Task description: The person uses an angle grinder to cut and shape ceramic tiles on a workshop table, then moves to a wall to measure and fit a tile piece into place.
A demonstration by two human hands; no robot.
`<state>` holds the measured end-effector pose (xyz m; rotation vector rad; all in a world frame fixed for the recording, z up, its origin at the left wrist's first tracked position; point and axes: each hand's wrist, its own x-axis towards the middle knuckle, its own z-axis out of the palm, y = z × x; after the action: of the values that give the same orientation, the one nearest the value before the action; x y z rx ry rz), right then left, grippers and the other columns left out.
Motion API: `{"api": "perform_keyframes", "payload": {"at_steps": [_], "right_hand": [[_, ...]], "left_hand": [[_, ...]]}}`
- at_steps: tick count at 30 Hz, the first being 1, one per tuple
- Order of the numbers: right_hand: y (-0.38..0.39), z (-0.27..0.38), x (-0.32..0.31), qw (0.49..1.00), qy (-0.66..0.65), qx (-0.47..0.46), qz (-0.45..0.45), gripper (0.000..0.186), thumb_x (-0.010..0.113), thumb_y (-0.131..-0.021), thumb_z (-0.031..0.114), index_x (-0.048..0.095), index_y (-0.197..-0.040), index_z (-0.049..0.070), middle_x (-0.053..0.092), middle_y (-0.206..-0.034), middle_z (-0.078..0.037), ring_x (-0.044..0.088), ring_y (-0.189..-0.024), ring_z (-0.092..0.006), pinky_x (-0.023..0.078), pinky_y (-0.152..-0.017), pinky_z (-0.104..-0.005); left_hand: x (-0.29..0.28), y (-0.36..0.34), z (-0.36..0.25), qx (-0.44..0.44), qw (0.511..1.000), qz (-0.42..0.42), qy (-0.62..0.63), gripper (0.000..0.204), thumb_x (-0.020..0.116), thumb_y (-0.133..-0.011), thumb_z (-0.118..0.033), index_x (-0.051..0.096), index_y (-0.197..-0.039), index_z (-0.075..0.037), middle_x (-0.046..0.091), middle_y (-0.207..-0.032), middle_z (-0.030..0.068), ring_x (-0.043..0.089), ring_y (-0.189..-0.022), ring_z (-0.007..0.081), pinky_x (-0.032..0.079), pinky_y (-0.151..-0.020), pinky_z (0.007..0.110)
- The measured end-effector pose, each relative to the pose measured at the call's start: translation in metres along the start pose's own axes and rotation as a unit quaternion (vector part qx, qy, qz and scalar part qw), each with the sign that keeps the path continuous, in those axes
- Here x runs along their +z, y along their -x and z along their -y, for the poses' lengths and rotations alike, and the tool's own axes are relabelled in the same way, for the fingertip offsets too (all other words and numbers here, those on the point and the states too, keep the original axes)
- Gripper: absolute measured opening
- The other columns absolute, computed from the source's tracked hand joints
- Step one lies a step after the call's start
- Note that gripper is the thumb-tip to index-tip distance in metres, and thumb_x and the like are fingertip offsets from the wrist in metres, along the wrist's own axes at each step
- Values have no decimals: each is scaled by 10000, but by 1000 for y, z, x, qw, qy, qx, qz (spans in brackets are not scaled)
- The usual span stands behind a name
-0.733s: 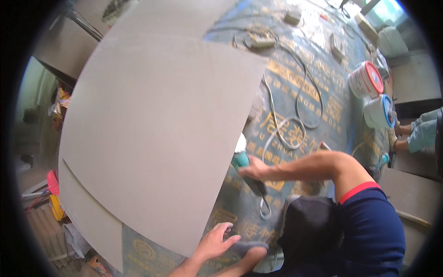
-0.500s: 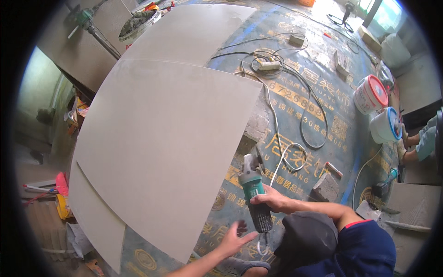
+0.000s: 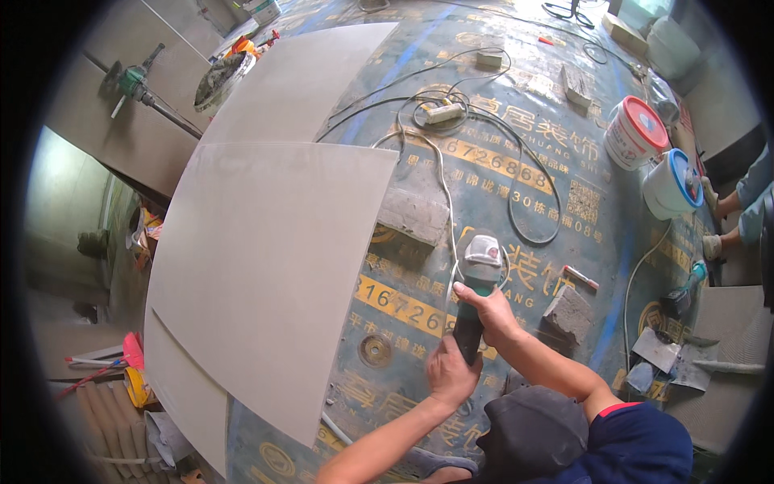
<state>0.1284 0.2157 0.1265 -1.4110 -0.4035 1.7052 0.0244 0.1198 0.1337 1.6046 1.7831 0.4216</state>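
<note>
A green and black angle grinder (image 3: pixel 469 323) with a pale metal head is held above the printed floor covering, beside a large beige tile (image 3: pixel 266 242). My right hand (image 3: pixel 493 313) is wrapped round its body from the right, the thumb lying across the top. Lower down, my left hand (image 3: pixel 453 373) is closed round the rear end of the grinder. The grinder's head points away from me, and its disc cannot be made out. A grey block (image 3: pixel 411 216) lies at the tile's right edge.
Coiled cables (image 3: pixel 536 234) and a white socket strip (image 3: pixel 443 113) lie ahead. At right are a red-lidded bucket (image 3: pixel 634 135), a blue-rimmed bucket (image 3: pixel 673 185), another person's legs (image 3: pixel 738 206) and a second power tool (image 3: pixel 685 292). A rough block (image 3: pixel 568 316) lies beside my right forearm.
My left hand, open and apart before, has moved up and closed on the grinder's rear end. The grinder has shifted up and right and turned. The view has shifted too.
</note>
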Motion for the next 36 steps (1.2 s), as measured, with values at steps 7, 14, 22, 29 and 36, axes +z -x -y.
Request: {"api": "perform_keyframes", "payload": {"at_steps": [7,14,22,29,36], "right_hand": [[-1,15,-35,997,-46,-52,-41,403,743,-712,203,614,-1046,19,638,-892,-56,598,-759,-155,489,-713,-294],[42,45,-61,974,-149,73,156,464,660,-761,311,570,-1116,27,664,-919,-134,664,-823,-279,558,-791,-417],[71,48,-49,980,-36,-90,172,550,659,-673,282,524,-1118,-11,626,-840,-140,627,-712,-237,532,-658,-349],[59,56,-42,955,153,-179,180,557,707,-660,261,544,-1123,-3,626,-869,-113,621,-725,-200,505,-630,-311],[115,100,12,788,492,-207,307,456,736,-634,148,623,-1041,-22,666,-901,-55,610,-809,-118,512,-740,-306]], "left_hand": [[9,-10,-12,246,959,-115,-76,857,725,-804,-394,306,-1384,79,538,-1125,269,554,-1006,442,429,-944,517],[-16,2,1,467,884,2,13,739,671,-828,-214,350,-1484,-99,553,-971,209,592,-831,393,537,-748,428],[-7,16,2,468,882,-11,47,701,711,-783,-269,421,-1400,-105,528,-826,125,582,-722,280,495,-593,378],[-108,114,-14,279,916,257,-129,374,630,-857,-234,550,-1140,-2,566,-1148,220,594,-1036,375,474,-874,470],[-298,156,10,-14,990,-2,140,162,680,-877,-194,677,-831,-39,673,-695,60,643,-632,146,494,-604,269]]}}
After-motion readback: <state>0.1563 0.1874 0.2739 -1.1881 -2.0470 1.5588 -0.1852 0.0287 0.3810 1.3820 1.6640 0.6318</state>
